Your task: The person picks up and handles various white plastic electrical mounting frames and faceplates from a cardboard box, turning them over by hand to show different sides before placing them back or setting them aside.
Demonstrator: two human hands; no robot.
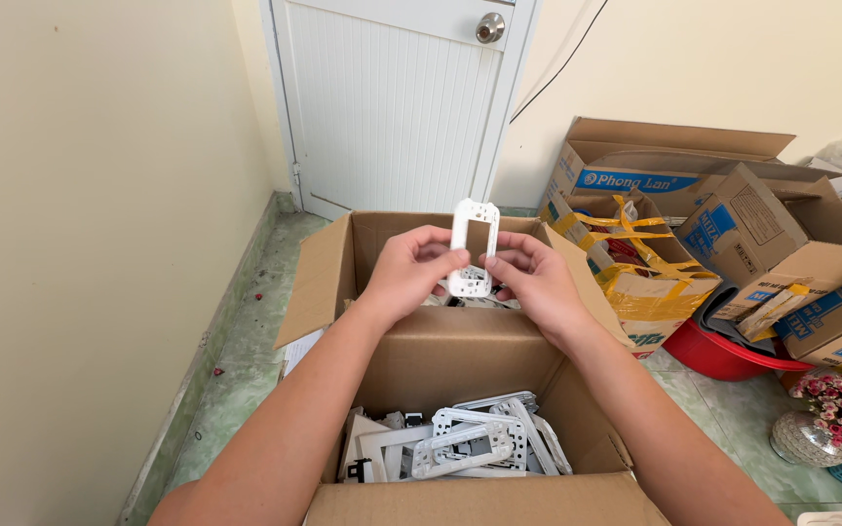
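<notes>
Head view. Left hand (409, 273) and right hand (530, 278) both pinched shut on the lower end of a white plastic switch frame (473, 245), held upright between them, above an open cardboard box (440, 356). Upper half of frame standing free above the fingertips (window opening visible, empty).

Below the wrists, inside the box: loose heap of white frames (460, 443), overlapping, some tilted.

Risks, judged: grip low on a thin part, so possible twist or snap at the narrow rails under uneven thumb pressure; possible slip into the heap, then hard to tell apart from the rest.

Right of right hand: taped cartons (635, 263), red basin (723, 356). Beyond: white door (392, 97).
</notes>
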